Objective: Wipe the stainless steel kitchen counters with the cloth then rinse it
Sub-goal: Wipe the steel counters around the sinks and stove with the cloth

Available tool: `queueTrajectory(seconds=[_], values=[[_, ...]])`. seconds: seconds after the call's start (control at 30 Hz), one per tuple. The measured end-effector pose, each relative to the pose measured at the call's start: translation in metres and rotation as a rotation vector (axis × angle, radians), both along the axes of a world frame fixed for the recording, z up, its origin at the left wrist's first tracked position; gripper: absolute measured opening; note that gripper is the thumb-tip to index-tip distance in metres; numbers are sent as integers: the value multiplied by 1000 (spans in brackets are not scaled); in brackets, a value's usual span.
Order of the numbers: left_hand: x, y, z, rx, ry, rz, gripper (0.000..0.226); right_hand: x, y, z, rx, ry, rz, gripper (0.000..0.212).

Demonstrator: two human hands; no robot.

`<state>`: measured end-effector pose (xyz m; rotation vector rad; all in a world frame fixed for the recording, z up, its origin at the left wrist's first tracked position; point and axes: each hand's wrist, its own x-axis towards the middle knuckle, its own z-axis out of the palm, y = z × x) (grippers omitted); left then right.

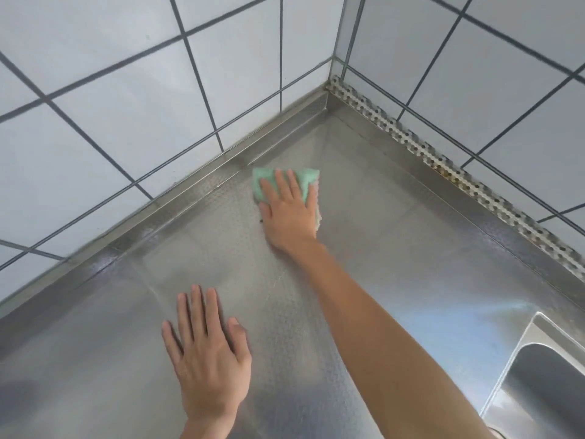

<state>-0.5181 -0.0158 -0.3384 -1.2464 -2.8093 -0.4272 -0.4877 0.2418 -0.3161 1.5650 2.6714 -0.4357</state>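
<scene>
Textured stainless steel counter lay under both hands, running into the corner of the white tiled wall ahead of the right hand; steel sink basin sat to the right of the right forearm. Left hand rested flat on the steel, fingers spread, holding nothing. Right hand pressed flat, fingers straight, on the folded green cloth, near the raised back lip. Judgement: keep the palm weight even, work overlapping strokes out of the corner toward the sink, and carry the cloth edge tight along the lip, where grime likely collects.
</scene>
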Motion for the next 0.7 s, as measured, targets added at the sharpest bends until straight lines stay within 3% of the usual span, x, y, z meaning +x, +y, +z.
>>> queueTrajectory(seconds=[0.1, 0.2, 0.4, 0.57, 0.7], values=[[-2, 1, 0, -6, -3, -1, 62, 12, -68, -3, 33, 63, 299, 50], [-5, -2, 0, -22, -5, -4, 63, 71, -73, -4, 32, 93, 503, 49], [-4, -3, -11, 21, 20, -17, 63, 136, 60, 5, 17, -82, 75, 54], [-5, -5, -18, 26, 33, -18, 63, 84, 145, 8, -44, -77, -123, 56], [-4, -4, -17, 24, 21, -19, 63, 21, 150, 6, -30, -45, -246, 55]])
